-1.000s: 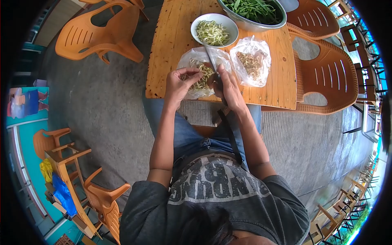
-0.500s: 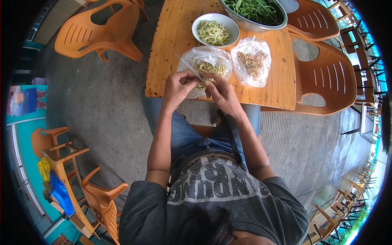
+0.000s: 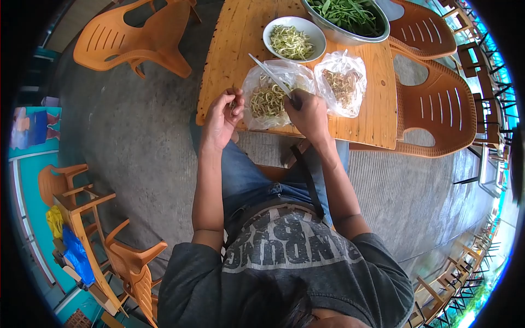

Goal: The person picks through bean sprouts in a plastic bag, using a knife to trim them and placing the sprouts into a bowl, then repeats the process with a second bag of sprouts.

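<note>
Dark grey short-sleeved T-shirt [image 3: 322, 290], faded, with big distressed pale block lettering and a pale line across the print; blue jeans [image 3: 246, 180] with a dark waistband; a narrow black strap [image 3: 310, 183] hangs over one thigh. Both forearms are bare.

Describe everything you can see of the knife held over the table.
The knife has a long, slim, pale grey blade that looks like metal, narrowing to its tip, and a dark handle mostly hidden in the right hand. It slants forward and left over an open plastic bag of pale sprouts. Whether the blade touches the bag is unclear.
</note>
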The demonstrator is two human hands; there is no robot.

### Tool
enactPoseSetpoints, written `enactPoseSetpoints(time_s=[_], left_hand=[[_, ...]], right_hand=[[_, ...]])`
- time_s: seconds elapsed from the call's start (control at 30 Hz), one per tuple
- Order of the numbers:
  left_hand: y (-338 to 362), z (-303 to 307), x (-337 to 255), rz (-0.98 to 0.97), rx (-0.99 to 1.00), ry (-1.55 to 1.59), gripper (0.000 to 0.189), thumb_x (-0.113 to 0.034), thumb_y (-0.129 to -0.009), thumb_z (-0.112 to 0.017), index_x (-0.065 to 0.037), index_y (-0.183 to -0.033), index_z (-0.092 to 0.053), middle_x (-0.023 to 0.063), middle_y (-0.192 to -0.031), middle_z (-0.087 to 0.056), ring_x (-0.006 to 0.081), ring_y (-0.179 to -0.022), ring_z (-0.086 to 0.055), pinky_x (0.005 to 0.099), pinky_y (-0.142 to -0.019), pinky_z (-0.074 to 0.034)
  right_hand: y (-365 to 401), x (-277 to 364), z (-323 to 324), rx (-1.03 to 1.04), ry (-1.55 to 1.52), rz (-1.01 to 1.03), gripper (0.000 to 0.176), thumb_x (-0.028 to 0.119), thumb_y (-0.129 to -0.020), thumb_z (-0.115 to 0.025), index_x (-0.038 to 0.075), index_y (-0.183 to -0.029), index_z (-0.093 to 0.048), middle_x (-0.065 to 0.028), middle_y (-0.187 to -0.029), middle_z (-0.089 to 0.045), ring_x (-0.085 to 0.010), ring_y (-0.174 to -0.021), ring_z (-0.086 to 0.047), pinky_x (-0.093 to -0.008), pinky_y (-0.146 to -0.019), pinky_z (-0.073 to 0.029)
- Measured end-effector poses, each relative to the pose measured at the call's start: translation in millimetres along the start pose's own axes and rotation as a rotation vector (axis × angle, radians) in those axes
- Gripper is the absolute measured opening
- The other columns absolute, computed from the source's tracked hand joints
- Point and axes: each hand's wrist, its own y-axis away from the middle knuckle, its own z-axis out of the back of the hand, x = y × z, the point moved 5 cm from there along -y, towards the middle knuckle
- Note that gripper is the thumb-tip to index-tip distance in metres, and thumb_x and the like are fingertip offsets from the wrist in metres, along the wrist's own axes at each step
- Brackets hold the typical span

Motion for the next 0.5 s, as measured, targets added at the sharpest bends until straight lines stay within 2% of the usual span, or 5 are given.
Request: enactPoseSetpoints(time_s=[0.07, 0.13, 0.27, 0.5], left_hand=[[-0.8, 6.0, 4.0, 0.019, 0.023, 0.113, 0.011, -0.011, -0.092, -0.046, -0.005, -0.094, -0.055, 0.0011, -0.078, -0.052, 0.0045, -0.063, -0.042, 0.0178, -0.054, -0.035], [-1.0, 6.9, 5.4, 0.017, 0.040, 0.149, 0.010, -0.011, -0.092, -0.045, -0.005, -0.090, -0.054, 0.0018, -0.078, -0.052, 0.0053, -0.062, -0.043, 0.0188, -0.054, -0.035], [-2.6, 8.6, 3.4, -0.039, -0.046, -0.009, 0.012, -0.013, -0.092, -0.052, -0.004, -0.096, -0.058, -0.0002, -0.078, -0.053, 0.0034, -0.061, -0.043, 0.0174, -0.053, -0.035], [-0.1, 6.6, 0.7, -0.082, -0.106, -0.180, 0.018, -0.019, -0.090, -0.060, -0.003, -0.099, -0.062, -0.0031, -0.077, -0.055, 0.0009, -0.061, -0.042, 0.0157, -0.053, -0.035]], right_hand=[[-1.2, 4.9, -3.0, -0.044, -0.067, 0.016, 0.021, 0.019, -0.077, -0.070, -0.001, -0.076, -0.062, -0.0180, -0.063, -0.060, -0.0300, -0.054, -0.058, -0.0362, -0.052, -0.044], [-1.8, 6.4, -8.0, -0.078, -0.024, 0.073, 0.023, 0.019, -0.075, -0.071, -0.002, -0.072, -0.061, -0.0177, -0.062, -0.059, -0.0316, -0.054, -0.058, -0.0370, -0.052, -0.045], [-5.4, 13.2, -17.5, -0.016, 0.061, 0.037, 0.025, 0.020, -0.072, -0.073, -0.002, -0.072, -0.061, -0.0181, -0.060, -0.058, -0.0348, -0.057, -0.059, -0.0387, -0.054, -0.046], [-11.7, 7.8, -38.6, 0.033, 0.094, 0.080, 0.026, 0.021, -0.072, -0.073, -0.002, -0.074, -0.061, -0.0185, -0.061, -0.058, -0.0342, -0.057, -0.059, -0.0383, -0.055, -0.046]])
